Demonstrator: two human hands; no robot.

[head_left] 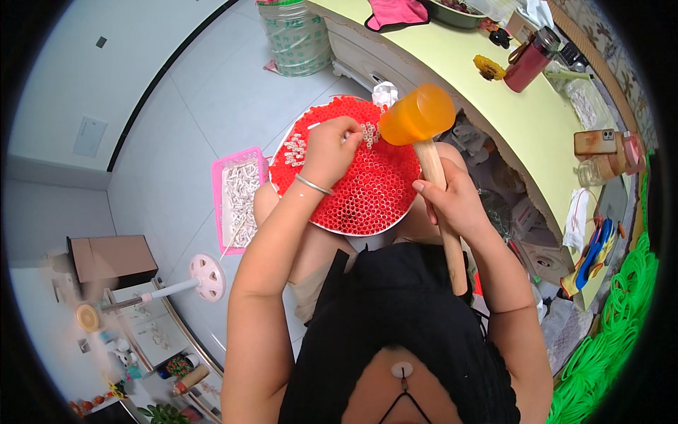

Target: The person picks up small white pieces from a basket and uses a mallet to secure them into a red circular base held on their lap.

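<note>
A round white tray (332, 227) packed with upright red tubes (371, 191) rests on my lap. Some tubes near its far side carry small white pieces (295, 150). My left hand (330, 150), with a silver bangle on the wrist, presses a white piece down onto the red tubes with pinched fingers. My right hand (452, 201) grips the wooden handle of a mallet with an orange translucent head (418, 114), which is raised just above the tray's far right edge.
A pink basket (217, 185) of white pieces sits on the floor left of my knee. A yellow-green counter (508, 120) at the right holds a red bottle (530, 60), a pink cloth and jars. Green coils (621, 332) lie at lower right. A plastic-wrapped bin (296, 35) stands ahead.
</note>
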